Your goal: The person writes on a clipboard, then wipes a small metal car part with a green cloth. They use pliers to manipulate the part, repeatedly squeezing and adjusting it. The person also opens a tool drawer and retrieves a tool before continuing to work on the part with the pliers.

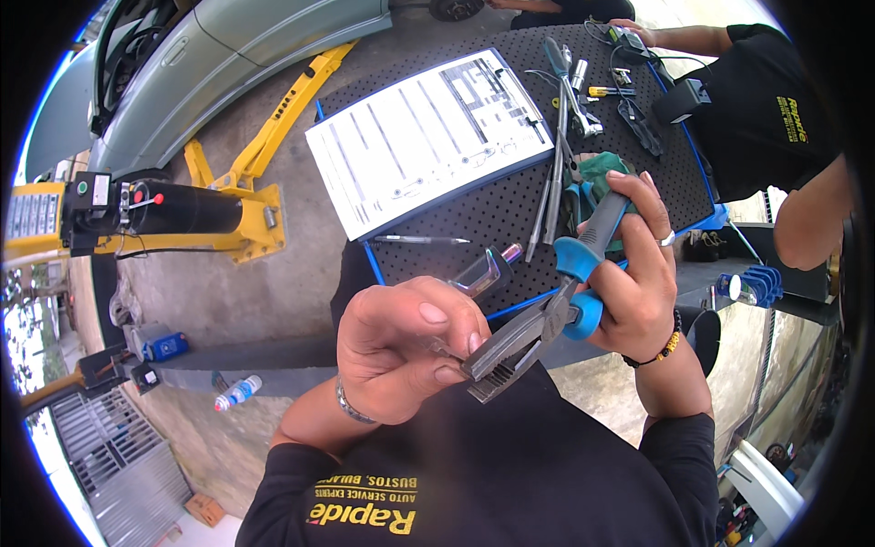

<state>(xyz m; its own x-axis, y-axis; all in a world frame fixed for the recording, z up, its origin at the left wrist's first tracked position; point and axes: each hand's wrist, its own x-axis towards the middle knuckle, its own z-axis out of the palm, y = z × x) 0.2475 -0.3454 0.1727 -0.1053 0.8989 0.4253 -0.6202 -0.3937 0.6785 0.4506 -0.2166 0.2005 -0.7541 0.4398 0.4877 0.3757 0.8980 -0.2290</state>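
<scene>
My right hand is wrapped round the blue and grey handles of a pair of pliers. The ridged jaws point down and left and are parted a little. Between thumb and fingertips, my left hand pinches a small, thin metal piece right at the jaw tips. Most of that piece is hidden by my fingers, so its kind does not show. I cannot tell whether the jaws touch it. Just beyond my hands is a black perforated work surface with a blue rim.
A clipboard with a printed form and a pen lie on the surface. Ratchets and long tools lie beside a green cloth. Another person reaches in at the right. A yellow lift and a car stand left.
</scene>
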